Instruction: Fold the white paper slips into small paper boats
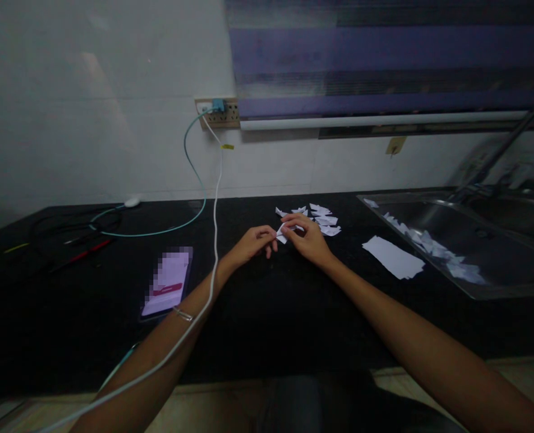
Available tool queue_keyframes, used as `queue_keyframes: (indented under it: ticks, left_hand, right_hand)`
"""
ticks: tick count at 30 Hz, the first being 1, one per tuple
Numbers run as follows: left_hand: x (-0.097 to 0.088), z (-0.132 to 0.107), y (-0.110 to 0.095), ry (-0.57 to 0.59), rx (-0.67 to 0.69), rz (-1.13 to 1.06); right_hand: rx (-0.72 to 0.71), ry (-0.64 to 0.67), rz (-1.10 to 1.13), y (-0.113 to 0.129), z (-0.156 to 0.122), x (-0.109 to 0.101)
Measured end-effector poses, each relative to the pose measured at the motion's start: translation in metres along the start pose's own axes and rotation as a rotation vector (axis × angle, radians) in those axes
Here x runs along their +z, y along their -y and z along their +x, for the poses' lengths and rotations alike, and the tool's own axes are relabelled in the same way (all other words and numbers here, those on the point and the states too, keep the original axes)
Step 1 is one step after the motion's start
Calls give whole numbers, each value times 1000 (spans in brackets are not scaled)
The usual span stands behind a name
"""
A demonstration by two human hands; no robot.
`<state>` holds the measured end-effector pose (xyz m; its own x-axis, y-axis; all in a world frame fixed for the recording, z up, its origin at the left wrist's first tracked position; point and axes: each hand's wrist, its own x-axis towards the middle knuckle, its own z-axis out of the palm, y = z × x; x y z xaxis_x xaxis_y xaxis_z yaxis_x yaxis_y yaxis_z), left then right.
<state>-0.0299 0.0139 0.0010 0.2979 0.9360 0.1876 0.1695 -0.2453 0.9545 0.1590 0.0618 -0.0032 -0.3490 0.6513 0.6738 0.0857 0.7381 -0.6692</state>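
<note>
A small folded piece of white paper is held between my two hands above the black counter. My left hand pinches its left end with thumb and forefinger, the other fingers curled below. From the right, my right hand grips it between thumb and fingers, covering part of it. Just behind my right hand lie several folded white paper shapes, set close together. A stack of flat white paper slips rests farther right, apart from my hands.
A lit phone lies beside my left forearm. A white cable crosses over that forearm from the wall socket. More folded papers lie along the edge of the metal sink at right. Dark cords sit at far left.
</note>
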Motion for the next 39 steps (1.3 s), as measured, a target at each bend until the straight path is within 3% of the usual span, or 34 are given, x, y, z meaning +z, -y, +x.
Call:
queue_keyframes:
  ticks: [12,19,29,39]
  left_hand:
    - [-3,-2,0,84,-64,-79]
    - [0,-3,-4,21,49,106]
    - [8,-7,-13,-2,47,141]
    - [6,-4,-1,-7,56,154]
  right_hand:
    - [58,56,85,2,-1,1]
    - [49,-2,23,-5,0,3]
    - [85,-15,25,-10,-1,5]
    - [41,11,-29,-5,-1,6]
